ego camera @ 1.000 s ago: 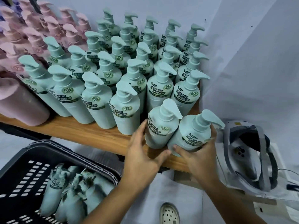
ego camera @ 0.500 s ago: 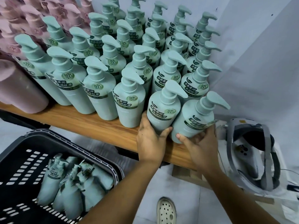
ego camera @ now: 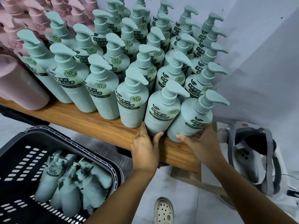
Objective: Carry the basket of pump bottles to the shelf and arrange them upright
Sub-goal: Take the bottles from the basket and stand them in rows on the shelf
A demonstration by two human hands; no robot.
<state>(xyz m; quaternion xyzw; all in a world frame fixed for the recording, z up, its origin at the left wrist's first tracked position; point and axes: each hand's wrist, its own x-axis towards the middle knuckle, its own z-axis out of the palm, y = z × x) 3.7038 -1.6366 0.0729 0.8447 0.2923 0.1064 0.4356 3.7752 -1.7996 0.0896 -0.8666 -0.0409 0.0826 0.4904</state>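
Observation:
Several teal pump bottles stand upright in rows on the wooden shelf (ego camera: pixel 90 122). At the front right corner, my left hand (ego camera: pixel 145 147) grips the base of one teal bottle (ego camera: pixel 161 112). Beside it, my right hand (ego camera: pixel 199 141) holds the base of the rightmost teal bottle (ego camera: pixel 192 117). Both bottles stand on the shelf close to its front edge, touching each other. The dark basket (ego camera: pixel 21 152) sits low at the left with several teal bottles (ego camera: pixel 71 180) lying in it.
Pink pump bottles (ego camera: pixel 21 81) fill the shelf's left and back left. A white wall closes the right side. A white and grey headset (ego camera: pixel 252 152) lies right of the shelf. A white perforated shoe (ego camera: pixel 163 210) shows on the floor below.
Both hands have pushed the two front bottles further back on the shelf, against the rows behind. The view has moved closer to the shelf.

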